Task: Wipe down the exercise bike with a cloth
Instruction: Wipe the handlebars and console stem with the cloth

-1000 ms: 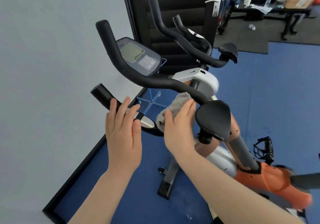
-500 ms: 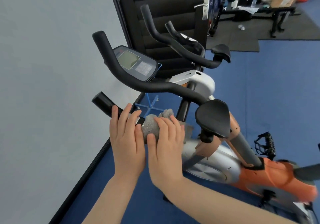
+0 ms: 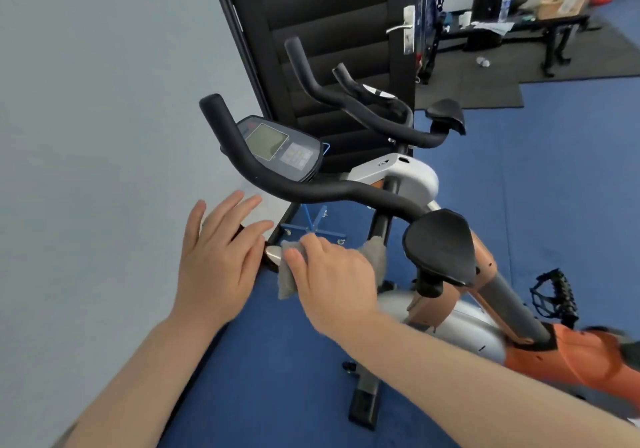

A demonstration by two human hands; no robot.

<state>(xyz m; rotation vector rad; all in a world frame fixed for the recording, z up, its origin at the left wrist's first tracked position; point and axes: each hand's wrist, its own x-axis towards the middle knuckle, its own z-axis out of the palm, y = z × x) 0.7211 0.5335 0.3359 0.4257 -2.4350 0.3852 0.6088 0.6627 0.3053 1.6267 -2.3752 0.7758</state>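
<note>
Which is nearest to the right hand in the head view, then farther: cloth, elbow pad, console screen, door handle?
From the right hand:
1. Cloth, held under it.
2. Elbow pad, just right.
3. Console screen, up and left.
4. Door handle, far behind.

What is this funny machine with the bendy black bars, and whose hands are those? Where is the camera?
The camera sits on a person's head and looks down, so you see that person's own hands. The machine is an exercise bike: you pedal, but it stays in place. The black bars are its handlebars, and the little screen shows numbers. The right hand grips a grey cloth and wipes a low handle. The left hand, fingers straight, rests on that handle. The floor is blue.
</note>
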